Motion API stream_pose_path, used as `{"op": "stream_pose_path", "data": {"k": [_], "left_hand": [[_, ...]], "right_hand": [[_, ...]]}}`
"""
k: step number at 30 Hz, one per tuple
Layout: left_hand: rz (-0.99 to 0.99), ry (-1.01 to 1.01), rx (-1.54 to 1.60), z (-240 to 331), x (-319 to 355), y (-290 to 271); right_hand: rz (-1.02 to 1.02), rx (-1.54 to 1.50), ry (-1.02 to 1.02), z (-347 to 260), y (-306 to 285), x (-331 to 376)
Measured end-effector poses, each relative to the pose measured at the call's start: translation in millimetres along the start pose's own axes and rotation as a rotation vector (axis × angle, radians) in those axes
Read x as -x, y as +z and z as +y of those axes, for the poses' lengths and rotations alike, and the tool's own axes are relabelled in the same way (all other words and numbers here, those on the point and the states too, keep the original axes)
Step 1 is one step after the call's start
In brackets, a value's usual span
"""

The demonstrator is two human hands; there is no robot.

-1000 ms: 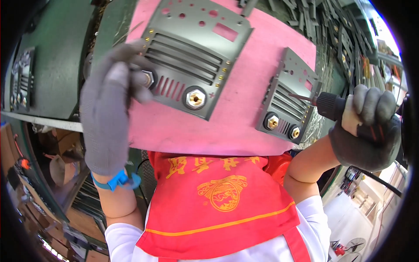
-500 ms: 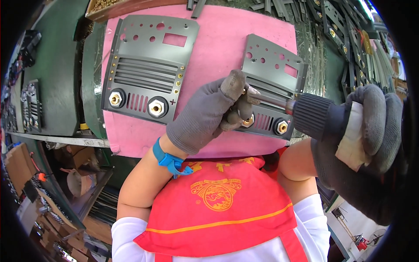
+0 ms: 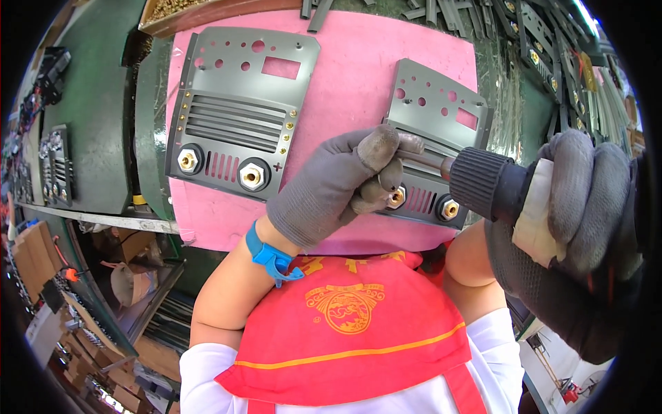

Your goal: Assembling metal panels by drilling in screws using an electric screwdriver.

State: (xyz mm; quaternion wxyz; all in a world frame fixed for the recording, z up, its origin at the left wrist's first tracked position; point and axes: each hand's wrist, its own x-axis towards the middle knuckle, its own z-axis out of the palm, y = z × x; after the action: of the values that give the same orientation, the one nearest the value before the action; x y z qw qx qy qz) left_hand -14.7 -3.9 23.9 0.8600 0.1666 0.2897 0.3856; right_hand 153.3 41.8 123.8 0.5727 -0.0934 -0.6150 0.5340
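My right hand [image 3: 586, 200], in a dark grey glove, grips an electric screwdriver [image 3: 486, 183] with a ribbed black collar and pale tape on its body. Its thin bit [image 3: 429, 159] points left to the pinched fingertips of my gloved left hand [image 3: 324, 183]. Whatever lies between those fingertips is hidden. Both hands are over a grey metal panel [image 3: 427, 100] with round holes, slots and two brass-centred hex-nut terminals; my left fingers cover part of it. Left of my hand lies a similar panel [image 3: 238, 81], with small brass screws along both sides of its slots.
Both panels lie on a pink mat [image 3: 345, 76] on the green bench. At the far left a wooden tray [image 3: 200, 15] holds many small brass pieces. Dark metal strips [image 3: 441, 15] lie at the far edge. More panels [image 3: 541, 58] are stacked at the right, beside bundled strips.
The screwdriver has moved slightly left, bringing its collar closer to my left hand. My left fingertips stay pinched at the bit's end. The whole view has shifted a little.
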Motion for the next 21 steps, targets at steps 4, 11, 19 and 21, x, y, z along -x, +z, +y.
{"op": "stream_pose_path", "data": {"k": [4,11,19,21], "left_hand": [[0.367,0.130,-0.452,12,-2,3],[0.423,0.285,-0.973,-27,-18,-5],[0.473,0.328,-0.941,-31,-22,-1],[0.483,0.367,-0.966,-33,-22,-3]], "right_hand": [[-0.024,0.083,0.050,16,-13,-7],[-0.099,0.175,0.148,22,-28,0],[-0.127,0.173,0.162,39,-35,-2],[-0.073,0.203,0.190,45,-32,1]]}}
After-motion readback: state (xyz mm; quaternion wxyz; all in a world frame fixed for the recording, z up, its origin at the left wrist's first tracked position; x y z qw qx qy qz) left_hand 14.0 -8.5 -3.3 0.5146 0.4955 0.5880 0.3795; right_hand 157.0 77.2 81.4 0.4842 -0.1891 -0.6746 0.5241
